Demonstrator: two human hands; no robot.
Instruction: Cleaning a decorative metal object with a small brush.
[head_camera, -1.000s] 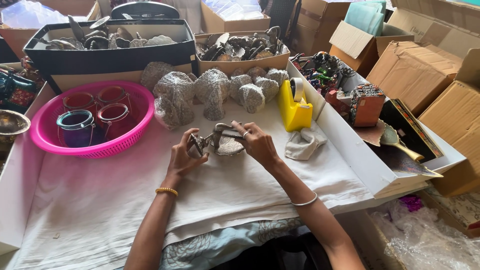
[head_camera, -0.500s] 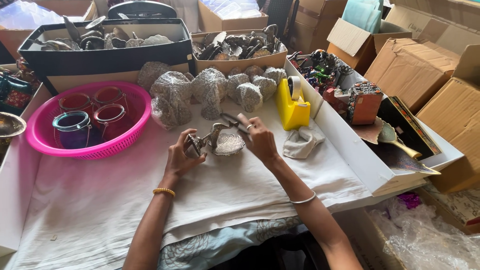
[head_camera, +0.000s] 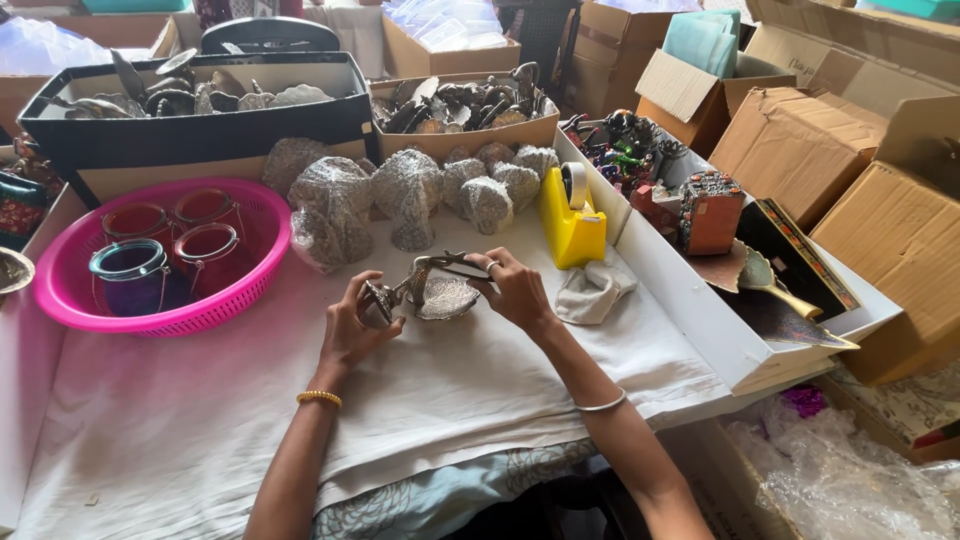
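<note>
I see a silver embossed metal dish with a bird-shaped neck (head_camera: 435, 293) held just above the white cloth-covered table (head_camera: 180, 430), at two o'clock of the pink plastic basket (head_camera: 160, 255). It sits between both hands. My left hand (head_camera: 352, 322) pinches its left end; my right hand (head_camera: 515, 290), fingers curled, grips the right rim.

Ahead on your left: pink basket (head_camera: 262, 262) holding coloured glass jars (head_camera: 135, 270). Row of bubble-wrapped bundles (head_camera: 400, 195) along far edge of white-covered surface (head_camera: 200, 420). Yellow tape dispenser (head_camera: 570, 225) at your right, crumpled cloth (head_camera: 592, 290) just beside it. Two boxes of metal pieces (head_camera: 200, 95) behind. Cardboard cartons (head_camera: 850, 160) far right.
</note>
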